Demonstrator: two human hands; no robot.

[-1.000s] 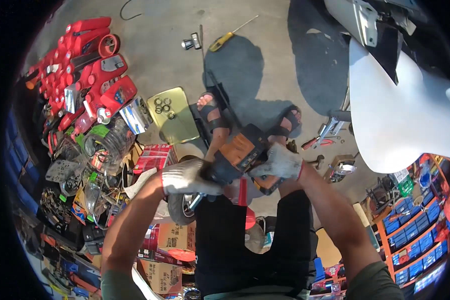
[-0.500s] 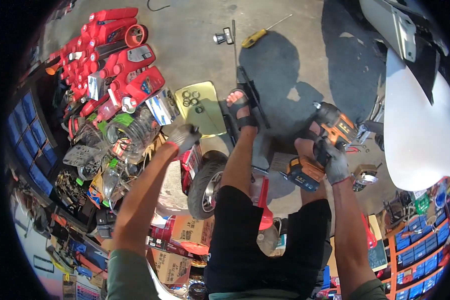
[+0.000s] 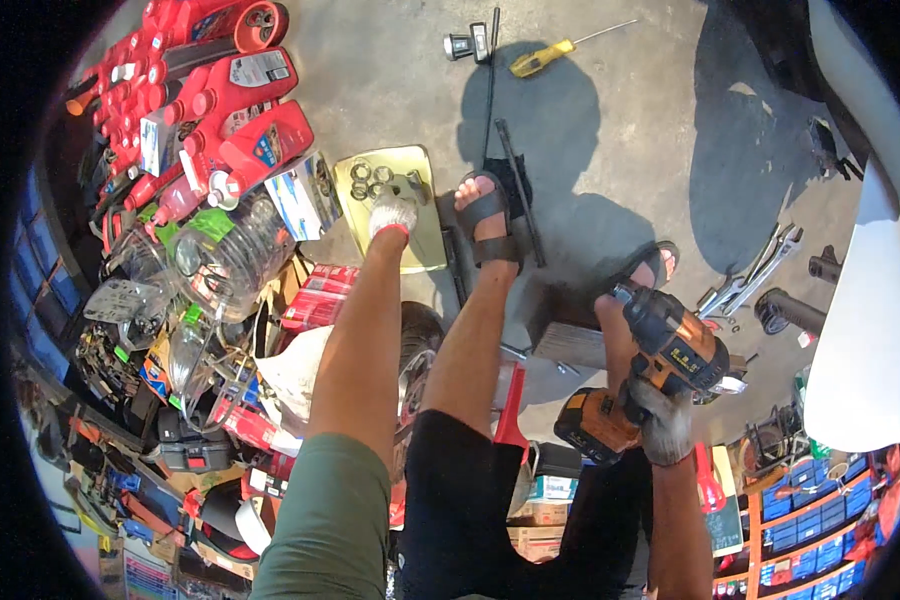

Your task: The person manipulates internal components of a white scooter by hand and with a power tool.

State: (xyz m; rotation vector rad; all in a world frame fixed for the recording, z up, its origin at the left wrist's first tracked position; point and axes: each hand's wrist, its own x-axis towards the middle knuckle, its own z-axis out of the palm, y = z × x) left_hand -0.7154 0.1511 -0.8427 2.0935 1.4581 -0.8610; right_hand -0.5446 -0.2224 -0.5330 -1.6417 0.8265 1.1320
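Note:
My right hand (image 3: 660, 418), in a grey work glove, is wrapped round the handle of a cordless impact wrench (image 3: 678, 345). The tool is orange and black, with its battery at the lower left and its nose pointing up and left over my leg. My left hand (image 3: 397, 207), also gloved, reaches down over a pale yellow tray (image 3: 426, 250) on the floor. Several metal sockets (image 3: 360, 172) lie in the tray, right beside its fingertips. Whether those fingers grip anything does not show, as the glove hides it.
Left of the tray stand many red oil bottles (image 3: 260, 75) and clear plastic jugs (image 3: 225, 255). A yellow screwdriver (image 3: 540, 60) and a long dark bar (image 3: 518, 190) lie on the floor ahead. Wrenches (image 3: 755, 275) and a white panel (image 3: 865, 340) are at right.
My left hand has moved right and forward, from beside the tray to over the sockets. The impact wrench in my right hand has come lower and nearer to me.

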